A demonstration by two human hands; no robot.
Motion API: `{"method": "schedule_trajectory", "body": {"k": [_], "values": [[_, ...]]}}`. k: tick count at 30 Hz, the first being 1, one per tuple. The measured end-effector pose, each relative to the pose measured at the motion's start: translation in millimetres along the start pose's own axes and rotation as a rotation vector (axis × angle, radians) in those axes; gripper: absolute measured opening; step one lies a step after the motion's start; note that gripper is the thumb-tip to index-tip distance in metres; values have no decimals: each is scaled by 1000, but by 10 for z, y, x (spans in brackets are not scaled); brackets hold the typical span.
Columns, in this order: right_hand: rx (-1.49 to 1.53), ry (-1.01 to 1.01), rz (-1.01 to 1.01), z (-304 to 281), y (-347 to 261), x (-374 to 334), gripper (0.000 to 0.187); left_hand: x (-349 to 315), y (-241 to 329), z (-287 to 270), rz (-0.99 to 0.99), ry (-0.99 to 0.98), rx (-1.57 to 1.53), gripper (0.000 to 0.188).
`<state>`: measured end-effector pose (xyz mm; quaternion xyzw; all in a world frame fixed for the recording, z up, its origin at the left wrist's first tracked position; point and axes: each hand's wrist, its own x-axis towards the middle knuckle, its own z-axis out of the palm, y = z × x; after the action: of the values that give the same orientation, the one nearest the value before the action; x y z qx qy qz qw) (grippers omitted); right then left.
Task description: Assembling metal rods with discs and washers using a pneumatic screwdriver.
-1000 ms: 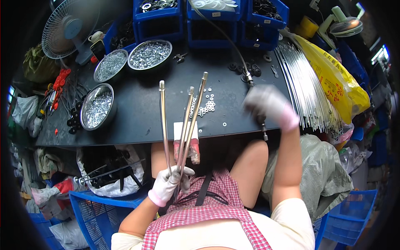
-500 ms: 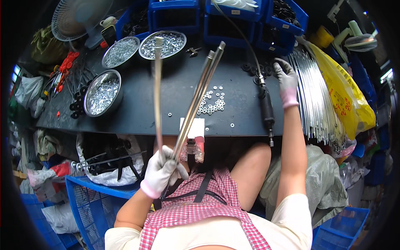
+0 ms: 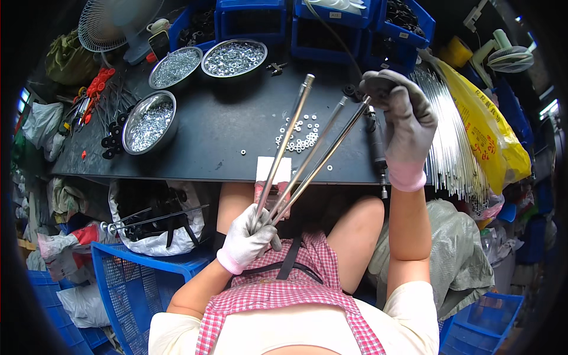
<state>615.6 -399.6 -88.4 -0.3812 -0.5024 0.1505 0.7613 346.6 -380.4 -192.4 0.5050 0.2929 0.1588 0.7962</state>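
Note:
Several shiny metal rods [image 3: 286,142] fan upward from my left hand [image 3: 248,239], which is gloved and closed round their lower ends over my lap. My right hand [image 3: 411,127], also gloved, is raised over the right part of the table. Its fingers pinch a black round plastic piece [image 3: 378,87] at the tip of the rightmost rod. Whether the rod has entered the piece cannot be made out. Partly behind the right hand lies a black power screwdriver [image 3: 375,142] with a hose. Small ring-shaped nuts or washers [image 3: 305,141] are scattered on the table beyond the rods.
Metal bowls of small hardware [image 3: 149,125] stand on the table's left. Blue bins [image 3: 325,44] line the back. On the right lie a bundle of thin rods [image 3: 441,142] and a yellow bag [image 3: 488,127]. A white block [image 3: 273,168] sits at the table's front edge.
My right hand has come up and toward me from the table, now holding a black round piece. The rods in my left hand have tilted right and spread apart.

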Motion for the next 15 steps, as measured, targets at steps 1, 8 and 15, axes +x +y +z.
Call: {"method": "schedule_trajectory", "body": {"k": [1, 8, 15], "values": [[0, -2, 0, 12, -5, -12, 23, -5, 2, -6, 2, 0, -1, 11], [-94, -1, -23, 99, 33, -71, 26, -17, -6, 11, 101, 0, -119, 14], [-147, 23, -125, 79, 133, -164, 30, 10, -140, -119, 203, 2, -210, 22]]}}
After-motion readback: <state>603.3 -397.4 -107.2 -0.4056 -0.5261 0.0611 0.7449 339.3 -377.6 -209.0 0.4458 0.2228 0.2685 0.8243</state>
